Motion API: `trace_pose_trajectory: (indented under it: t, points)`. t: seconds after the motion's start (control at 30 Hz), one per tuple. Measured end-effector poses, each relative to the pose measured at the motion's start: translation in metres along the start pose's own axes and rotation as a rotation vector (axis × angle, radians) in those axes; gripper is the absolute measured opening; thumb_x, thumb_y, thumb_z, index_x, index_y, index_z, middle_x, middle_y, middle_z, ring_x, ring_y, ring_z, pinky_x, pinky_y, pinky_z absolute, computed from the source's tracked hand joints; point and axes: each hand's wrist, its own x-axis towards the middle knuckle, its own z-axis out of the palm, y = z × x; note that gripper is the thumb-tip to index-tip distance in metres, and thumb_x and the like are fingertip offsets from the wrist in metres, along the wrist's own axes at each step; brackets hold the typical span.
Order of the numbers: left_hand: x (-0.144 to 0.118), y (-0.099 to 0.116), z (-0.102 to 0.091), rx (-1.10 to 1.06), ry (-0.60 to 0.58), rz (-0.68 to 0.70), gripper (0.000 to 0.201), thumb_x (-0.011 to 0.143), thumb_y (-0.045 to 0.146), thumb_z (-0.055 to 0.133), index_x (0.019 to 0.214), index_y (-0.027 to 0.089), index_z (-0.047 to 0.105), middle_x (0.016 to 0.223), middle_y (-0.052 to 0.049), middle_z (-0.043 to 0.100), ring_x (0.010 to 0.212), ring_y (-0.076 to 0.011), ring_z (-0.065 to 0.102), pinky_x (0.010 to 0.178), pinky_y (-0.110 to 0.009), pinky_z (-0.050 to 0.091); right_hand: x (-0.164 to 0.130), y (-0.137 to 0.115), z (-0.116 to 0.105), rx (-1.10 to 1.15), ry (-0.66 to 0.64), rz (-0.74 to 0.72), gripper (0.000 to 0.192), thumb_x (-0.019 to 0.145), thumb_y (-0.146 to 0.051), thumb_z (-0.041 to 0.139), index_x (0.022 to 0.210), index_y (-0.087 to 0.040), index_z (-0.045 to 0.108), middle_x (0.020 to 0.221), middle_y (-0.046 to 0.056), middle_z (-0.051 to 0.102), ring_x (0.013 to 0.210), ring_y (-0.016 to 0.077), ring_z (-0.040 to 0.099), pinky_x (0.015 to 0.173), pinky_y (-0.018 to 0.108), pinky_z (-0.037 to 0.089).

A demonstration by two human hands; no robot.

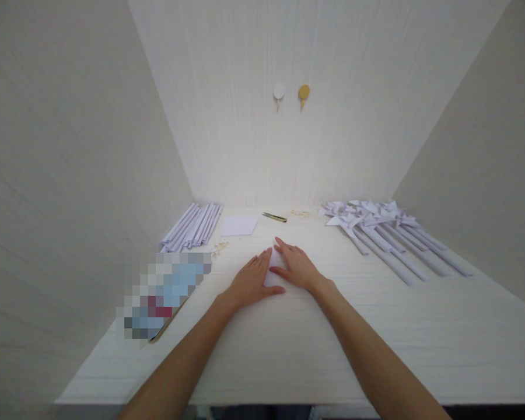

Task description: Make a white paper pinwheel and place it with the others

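A small piece of white paper (272, 279) lies on the table between my two hands, and they cover much of it. My left hand (251, 283) rests on its left side, fingers stretched forward and thumb out to the right. From the right, my right hand (298, 267) touches the paper with its fingers apart. Neither hand grips the paper. Beyond them lie a stack of flat white paper (238, 225) and a pair of thread snips (275, 217).
Rolled paper sticks (192, 226) are piled at the back left. Several paper pinwheels on sticks (371, 224) lie at the right. Small pale bits (221, 248) sit left of my hands, near a blurred flat object (170, 297). Two round hooks (304, 92) are on the back wall.
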Motion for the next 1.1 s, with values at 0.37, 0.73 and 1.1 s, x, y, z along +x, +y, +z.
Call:
trace_pose_trajectory:
  t: [0.37,0.73,1.1]
  points:
    - [0.000,-0.001,0.000,-0.063,0.050,0.010,0.092,0.066,0.061,0.047,0.133,0.008,0.012,0.140,-0.020,0.020,0.129,-0.0255,0.020,0.103,-0.038,0.021,0.000,-0.003,0.000,0.019,0.000,0.024,0.069,0.074,-0.035,0.054,0.132,-0.015,0.023,0.131,0.014,0.041,0.119,0.0251,0.039,0.097,0.044,0.028]
    - [0.009,-0.011,0.007,-0.573,0.338,-0.064,0.089,0.053,0.030,0.070,0.129,0.015,0.025,0.131,-0.018,0.037,0.119,-0.0275,0.037,0.096,-0.043,0.030,0.001,-0.013,0.008,0.628,0.120,0.064,0.084,0.061,-0.008,0.060,0.132,-0.023,0.018,0.123,0.014,0.049,0.089,0.0173,0.057,0.081,0.037,0.044]
    - [0.015,-0.018,-0.002,-0.904,0.393,-0.243,0.020,0.061,0.033,0.060,0.061,0.012,0.058,0.054,0.002,0.052,0.054,-0.0112,0.047,0.050,-0.022,0.037,0.009,-0.019,0.009,1.186,0.420,0.200,0.051,0.058,-0.019,0.064,0.104,-0.023,0.043,0.096,0.003,0.057,0.057,0.0061,0.056,0.059,0.024,0.047]
